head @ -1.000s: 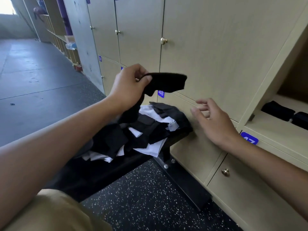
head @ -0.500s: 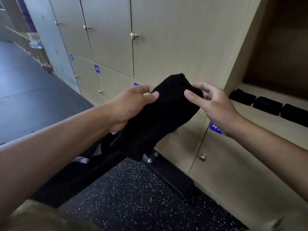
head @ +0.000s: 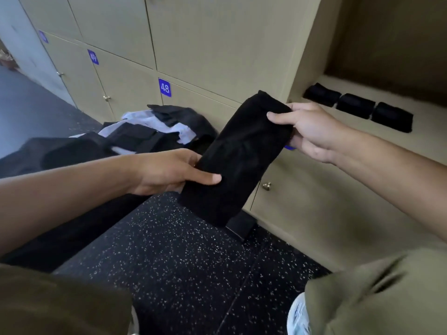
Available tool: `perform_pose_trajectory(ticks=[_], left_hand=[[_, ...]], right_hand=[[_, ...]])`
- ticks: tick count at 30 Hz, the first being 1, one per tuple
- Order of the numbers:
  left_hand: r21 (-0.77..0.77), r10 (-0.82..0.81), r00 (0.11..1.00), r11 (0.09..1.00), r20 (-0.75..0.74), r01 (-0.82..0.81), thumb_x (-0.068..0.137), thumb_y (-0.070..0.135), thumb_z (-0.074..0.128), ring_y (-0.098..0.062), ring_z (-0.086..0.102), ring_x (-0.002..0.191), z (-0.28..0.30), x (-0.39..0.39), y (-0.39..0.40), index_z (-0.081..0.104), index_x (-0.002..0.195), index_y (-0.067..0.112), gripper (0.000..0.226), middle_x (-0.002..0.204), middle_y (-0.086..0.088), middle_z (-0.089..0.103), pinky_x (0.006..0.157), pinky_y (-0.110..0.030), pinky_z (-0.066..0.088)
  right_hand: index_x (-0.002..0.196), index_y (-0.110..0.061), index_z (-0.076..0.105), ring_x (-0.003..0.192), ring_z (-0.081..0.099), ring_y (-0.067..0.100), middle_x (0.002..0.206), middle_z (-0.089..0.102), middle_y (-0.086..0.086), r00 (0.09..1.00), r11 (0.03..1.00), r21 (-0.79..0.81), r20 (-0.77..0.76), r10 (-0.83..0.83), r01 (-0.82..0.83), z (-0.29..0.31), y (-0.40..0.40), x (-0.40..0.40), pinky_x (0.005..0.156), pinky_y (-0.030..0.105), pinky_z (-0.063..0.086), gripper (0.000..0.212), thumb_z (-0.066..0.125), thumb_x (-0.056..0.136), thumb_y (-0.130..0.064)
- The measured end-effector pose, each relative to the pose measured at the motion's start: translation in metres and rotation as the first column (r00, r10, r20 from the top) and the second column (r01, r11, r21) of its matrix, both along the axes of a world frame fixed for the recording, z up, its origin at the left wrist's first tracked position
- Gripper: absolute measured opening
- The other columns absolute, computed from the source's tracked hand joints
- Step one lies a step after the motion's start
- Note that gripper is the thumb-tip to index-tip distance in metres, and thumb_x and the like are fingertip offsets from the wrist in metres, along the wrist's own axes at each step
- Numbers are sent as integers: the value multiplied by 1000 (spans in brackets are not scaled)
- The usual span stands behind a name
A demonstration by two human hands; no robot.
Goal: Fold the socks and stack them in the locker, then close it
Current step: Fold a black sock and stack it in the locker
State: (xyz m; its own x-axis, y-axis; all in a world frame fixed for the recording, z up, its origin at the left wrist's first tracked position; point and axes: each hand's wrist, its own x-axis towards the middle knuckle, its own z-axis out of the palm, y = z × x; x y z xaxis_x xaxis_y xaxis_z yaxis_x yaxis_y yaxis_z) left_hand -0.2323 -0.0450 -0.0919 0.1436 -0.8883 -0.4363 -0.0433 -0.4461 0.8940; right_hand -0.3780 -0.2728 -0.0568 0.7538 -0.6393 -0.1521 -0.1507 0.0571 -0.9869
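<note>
Folding is underway: left hand [head: 169, 174] and right hand [head: 312, 131] pinch opposite ends of a black sock [head: 238, 155] stretched midair before the open locker [head: 387, 76], ready for doubling over.

Blue tag [head: 164, 87] on locker door [head: 193, 102] reads "48"; next blue tag [head: 93, 57] to the left probably "49", blurred.

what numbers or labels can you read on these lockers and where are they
"48": white digits on a blue tag at the top left corner of a locker door, behind the sock pile.
"49": blue tag on the next door to the left, blurred but legible.
Third blue tag further left: too blurred to read.
Blue tag behind the right hand: hidden.
</note>
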Motion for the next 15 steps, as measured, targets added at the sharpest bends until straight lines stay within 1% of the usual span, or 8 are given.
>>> perform_pose_trajectory(ticks=[1,2,5,8,10,12,14,15], left_hand=[[38,-35,999,999,20,35,96,17,65,-24,68,119,-4,1,1,66,129,7,34,125,-8,73,110,-43,47],[80,-73,996,994,52,69,96,17,66,-24,68,119,-7,2,1,66,129,8,34,124,-7,73,110,-44,47],[181,-139,981,977,139,112,96,22,66,-27,67,120,-12,6,1,68,127,13,32,121,-3,75,107,-45,49],[209,-95,973,977,212,50,97,23,67,-26,69,116,-14,12,1,70,124,18,27,117,-1,76,105,-46,53],[190,-62,953,982,298,4,97,22,68,-23,73,108,-14,16,1,72,118,22,22,111,3,78,90,-38,59],[131,-6,905,990,425,-55,96,18,70,-14,74,89,-13,21,2,74,112,24,17,99,8,79,71,-28,59],[28,97,865,991,492,-127,94,12,71,-8,72,72,-13,27,2,75,106,20,14,88,8,78,62,-23,57],[-30,171,858,983,483,-179,94,10,72,-12,73,71,-12,29,2,74,103,16,11,86,4,78,64,-24,59]], right_hand=[[128,-1,60,96,74,20,109,76,10,1000,1000,-12,-14,-5,5,-2,-4,-2,76,30,62,38,70,92,-5],[124,-1,62,95,73,21,109,76,10,999,1000,-25,-31,-11,11,-3,-7,-4,75,31,61,34,70,91,-5],[123,-3,66,99,66,23,119,72,15,996,998,-62,-82,-26,21,-10,-15,-9,99,42,54,35,71,89,-6],[116,-4,70,101,68,19,115,75,12,991,997,-75,-135,9,-19,-14,-18,-13,103,40,51,27,68,89,-4],[112,-6,72,108,69,23,111,76,8,987,996,-77,-153,41,-53,-16,-18,-15,104,38,51,22,68,90,-5],[117,-7,71,116,68,26,116,75,9,981,987,-125,-180,73,-96,-17,-19,-17,107,40,50,26,70,92,-14],[119,-10,70,108,70,22,116,75,7,975,970,-200,-197,101,-141,-18,-20,-19,101,38,50,27,69,95,-24],[118,-13,70,100,70,18,114,76,6,975,959,-238,-196,108,-154,-18,-21,-20,94,36,52,25,67,97,-27]])
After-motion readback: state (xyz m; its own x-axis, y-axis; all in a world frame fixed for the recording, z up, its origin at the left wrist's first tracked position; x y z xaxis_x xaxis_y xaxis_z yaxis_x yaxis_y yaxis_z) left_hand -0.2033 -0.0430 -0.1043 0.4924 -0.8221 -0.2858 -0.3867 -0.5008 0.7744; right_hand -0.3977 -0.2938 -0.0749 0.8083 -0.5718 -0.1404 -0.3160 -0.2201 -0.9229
